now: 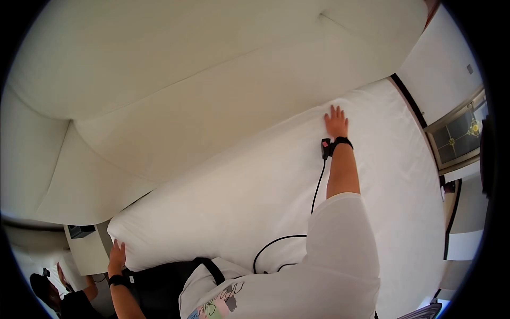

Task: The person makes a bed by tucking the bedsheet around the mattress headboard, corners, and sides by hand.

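Observation:
A white fitted sheet (223,212) covers the mattress, with small wrinkles towards the right end. Flat on the sheet near the headboard side lies my right hand (336,123), fingers spread and holding nothing. A black strap with a small cabled device (325,149) is on that wrist. My left hand (117,256) touches the sheet's lower left corner, fingers stretched out along the mattress edge. It wears a black wristband (118,279).
A padded cream headboard (212,95) rises along the bed's far side. At left stands a bedside cabinet (87,250) with a dark box on it. Beyond it, a person in black (74,300) is at work. A patterned glass window or door (457,135) is at right.

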A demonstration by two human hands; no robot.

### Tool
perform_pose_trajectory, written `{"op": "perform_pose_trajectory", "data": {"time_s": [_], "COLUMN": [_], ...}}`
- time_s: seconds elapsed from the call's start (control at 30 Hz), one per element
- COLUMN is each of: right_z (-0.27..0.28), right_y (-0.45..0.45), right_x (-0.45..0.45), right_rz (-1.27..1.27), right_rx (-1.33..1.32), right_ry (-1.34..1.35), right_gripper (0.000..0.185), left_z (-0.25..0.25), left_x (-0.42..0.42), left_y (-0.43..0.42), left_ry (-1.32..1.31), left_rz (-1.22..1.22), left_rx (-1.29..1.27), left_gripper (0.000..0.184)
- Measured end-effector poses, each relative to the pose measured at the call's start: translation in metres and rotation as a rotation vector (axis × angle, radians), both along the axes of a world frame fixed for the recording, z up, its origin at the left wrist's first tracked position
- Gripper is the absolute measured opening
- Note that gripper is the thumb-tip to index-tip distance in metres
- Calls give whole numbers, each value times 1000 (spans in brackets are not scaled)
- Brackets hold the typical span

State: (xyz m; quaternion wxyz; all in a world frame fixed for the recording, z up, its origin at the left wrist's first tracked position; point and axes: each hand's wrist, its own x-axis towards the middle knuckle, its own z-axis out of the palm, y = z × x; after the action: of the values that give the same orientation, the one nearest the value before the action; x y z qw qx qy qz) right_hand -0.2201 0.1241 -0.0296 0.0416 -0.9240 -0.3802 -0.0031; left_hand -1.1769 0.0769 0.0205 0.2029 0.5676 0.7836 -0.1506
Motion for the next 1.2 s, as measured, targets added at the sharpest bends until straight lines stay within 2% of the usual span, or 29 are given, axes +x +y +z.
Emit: {"op": "perform_pose_trajectory", "data": {"time_s": [0.1,0.17,0.2,0.27,0.3,0.37,0.4,0.43,0.5,0.53,0.57,0.63,0.8,0.87,0.93,1.0,1.03,1.07,1.13,1.2], "right_z": [-3,6,9,1,6,28,49,25,-36,-20,-9,12,9,-1,22,21,30,22,24,21], "right_y": [13,22,25,32,39,55,50,49,60,58,54,52,59,58,44,36,33,34,40,46], "right_x": [29,32,37,37,37,32,1,-1,-7,-19,-30,-39,-81,-132,-205,-255,-286,-309,-330,-337], "right_rz": [-108,-128,-117,-73,-70,13,-3,0,179,161,175,167,225,409,394,682,679,674,716,748], "right_rx": [48,59,38,37,36,-266,-230,-236,292,258,253,190,187,156,254,334,199,213,235,227], "right_ry": [-36,-17,-21,-69,-75,160,111,105,-484,-283,-282,-91,-35,-184,-80,-58,86,90,112,137], "right_gripper": [63,62,62,62,62,59,52,52,39,39,39,42,39,41,44,42,43,42,42,40], "left_z": [25,42,48,48,46,43,27,23,18,22,21,19,23,27,40,39,25,16,11,8], "left_x": [50,100,125,156,174,207,207,211,216,216,211,210,230,228,236,242,242,245,276,313], "left_y": [7,8,10,16,19,25,28,31,49,54,54,55,55,63,72,87,96,103,115,123], "left_ry": [49,120,131,10,4,-68,-133,-139,-151,-127,-129,-156,-94,-78,-34,6,-150,-308,-453,-557], "left_rz": [-110,-331,-335,-503,-500,-507,-495,-490,-464,-440,-427,-420,-370,-369,-403,-441,-526,-607,-700,-532], "left_rx": [16,17,13,-15,-15,-2,77,74,85,28,23,15,-8,-40,-65,-94,-17,58,150,22], "left_gripper": [64,66,66,74,74,83,93,93,99,103,103,105,108,113,114,115,112,109,102,97]}}
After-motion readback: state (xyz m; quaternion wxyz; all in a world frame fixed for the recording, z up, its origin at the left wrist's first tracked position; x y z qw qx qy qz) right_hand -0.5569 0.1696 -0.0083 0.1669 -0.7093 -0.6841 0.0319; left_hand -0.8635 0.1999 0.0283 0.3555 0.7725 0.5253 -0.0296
